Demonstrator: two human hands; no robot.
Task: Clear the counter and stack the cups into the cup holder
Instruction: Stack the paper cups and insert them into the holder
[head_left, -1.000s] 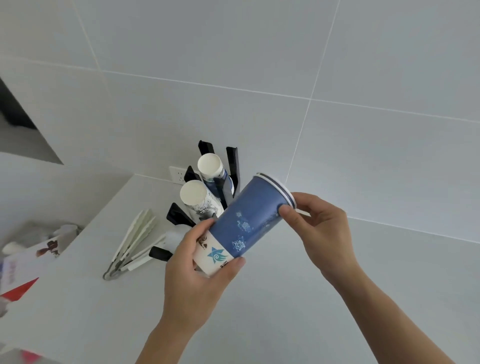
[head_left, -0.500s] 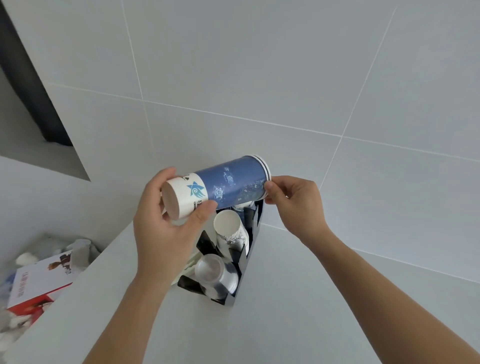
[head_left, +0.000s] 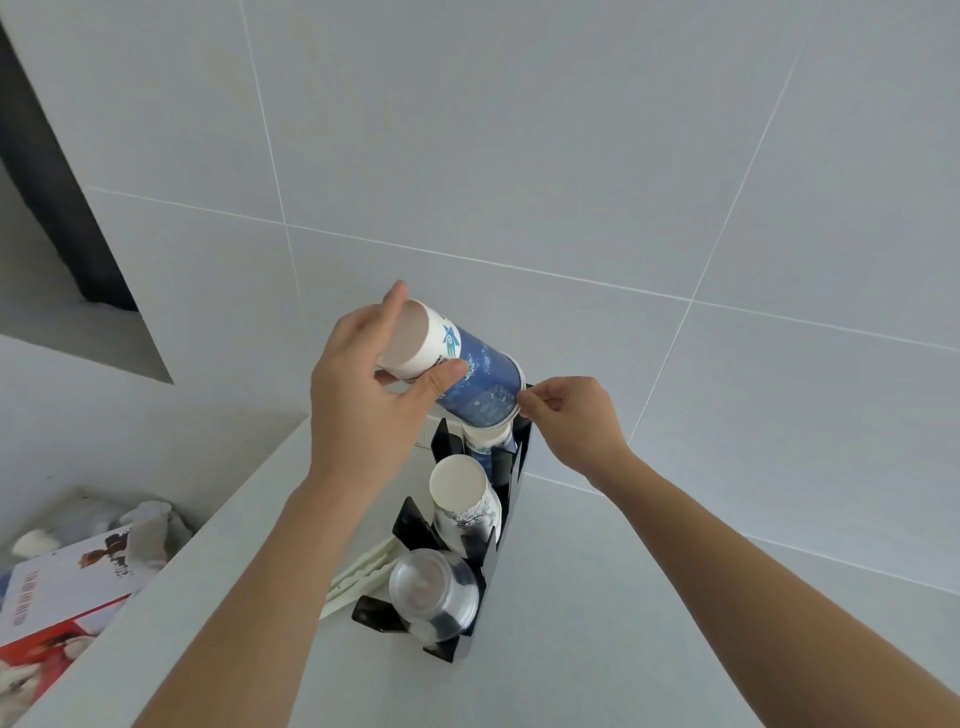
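Observation:
I hold a stack of blue and white paper cups (head_left: 467, 371) upside down and tilted, its open rim just over the far slot of the black cup holder (head_left: 511, 499). My left hand (head_left: 363, 395) grips the white base end. My right hand (head_left: 571, 421) pinches the rim at the lower right. The far slot holds a blue-patterned paper cup stack (head_left: 483, 441), partly hidden by the held cups. The middle slot carries a white paper cup stack (head_left: 465, 499). Clear plastic cups (head_left: 431, 592) fill the near slot.
The holder stands on a white counter (head_left: 623, 597) near the tiled wall. White utensils (head_left: 358, 571) lie left of the holder. Below the counter's left edge sits a bin with a red and white box (head_left: 62, 597) and crumpled paper.
The cup stack has tipped further, rim down, and come over the holder's far slot. Both hands moved with it, and my view has closed in on the holder.

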